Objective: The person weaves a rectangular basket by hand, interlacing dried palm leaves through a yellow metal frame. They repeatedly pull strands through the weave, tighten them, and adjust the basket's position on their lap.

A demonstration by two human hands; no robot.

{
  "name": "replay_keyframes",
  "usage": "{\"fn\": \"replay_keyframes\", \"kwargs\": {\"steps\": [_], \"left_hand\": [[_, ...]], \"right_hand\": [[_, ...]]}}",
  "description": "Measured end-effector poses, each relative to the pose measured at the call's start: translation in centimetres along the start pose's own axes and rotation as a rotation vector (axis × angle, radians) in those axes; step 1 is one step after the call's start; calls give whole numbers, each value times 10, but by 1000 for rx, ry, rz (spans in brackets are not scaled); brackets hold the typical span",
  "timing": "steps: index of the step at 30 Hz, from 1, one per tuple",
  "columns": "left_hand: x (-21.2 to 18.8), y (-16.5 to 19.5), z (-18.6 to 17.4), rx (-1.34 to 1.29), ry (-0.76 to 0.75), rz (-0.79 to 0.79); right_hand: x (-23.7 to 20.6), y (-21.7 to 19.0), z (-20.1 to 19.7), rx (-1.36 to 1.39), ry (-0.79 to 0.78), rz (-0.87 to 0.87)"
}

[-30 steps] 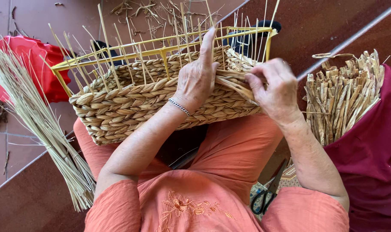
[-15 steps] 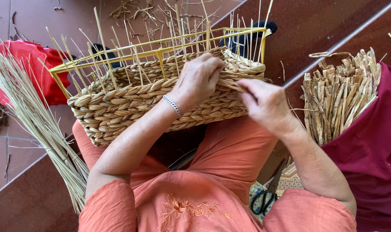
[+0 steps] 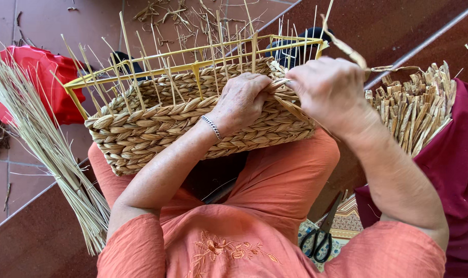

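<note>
Seen from above, close to the camera: an orange embroidered top and orange trousers, with a half-woven basket [image 3: 193, 123] resting on the lap. Left hand [image 3: 241, 100], a thin bracelet at the wrist, now curled over the basket's upper braided edge, fingers bent and pressing the weave down, no longer raised with fingers spread as 1 second ago. Right hand [image 3: 329, 90], just beside the left and almost touching it, closed around a flat braided strand [image 3: 347, 49], lifted higher than 0.5 seconds ago so the strand rises above the knuckles and trails away to the right. Likely meaning: 1 more pass of the strand being pulled tight against the row under the left hand. Above both hands, a yellow wire frame [image 3: 193, 67] with thin straw uprights standing along it. Below the right forearm, black scissors [image 3: 324, 237] on a patterned mat. Right of the right hand, a bundle of cut braided pieces [image 3: 414, 108] on dark red cloth [image 3: 457, 170]. Far left of the left hand, a sheaf of pale straw stalks [image 3: 43, 149] and a red cloth [image 3: 41, 77]. Underneath everything, reddish-brown tiled floor [image 3: 38, 231] with a step, loose straw scattered farther off.
</note>
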State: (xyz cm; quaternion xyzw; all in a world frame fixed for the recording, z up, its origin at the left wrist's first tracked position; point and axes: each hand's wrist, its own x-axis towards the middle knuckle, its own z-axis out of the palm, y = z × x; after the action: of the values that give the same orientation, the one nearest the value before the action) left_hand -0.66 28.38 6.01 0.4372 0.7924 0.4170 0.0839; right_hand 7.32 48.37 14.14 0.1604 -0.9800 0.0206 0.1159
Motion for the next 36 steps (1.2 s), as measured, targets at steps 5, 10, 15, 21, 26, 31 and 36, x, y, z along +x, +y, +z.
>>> {"fn": "replay_keyframes", "kwargs": {"steps": [5, 10, 15, 21, 26, 31, 36], "left_hand": [[3, 10, -6, -174, -94, -126], [5, 14, -2, -77, 59, -124], [-10, 2, 0, 74, 51, 54], [-6, -12, 12, 193, 38, 268], [19, -23, 27, 199, -36, -30], [19, -23, 41, 102, 141, -59], [17, -19, 46, 339, 204, 48]], "right_hand": [[22, 55, 9, 1023, -689, 679], [6, 53, 40, 1113, -411, 611], [-16, 28, 51, 797, -121, 529], [-22, 1, 65, 267, 111, 353], [-43, 4, 59, 692, -27, 600], [-52, 1, 49, 78, 345, 269], [-71, -9, 43, 57, 125, 218]]}}
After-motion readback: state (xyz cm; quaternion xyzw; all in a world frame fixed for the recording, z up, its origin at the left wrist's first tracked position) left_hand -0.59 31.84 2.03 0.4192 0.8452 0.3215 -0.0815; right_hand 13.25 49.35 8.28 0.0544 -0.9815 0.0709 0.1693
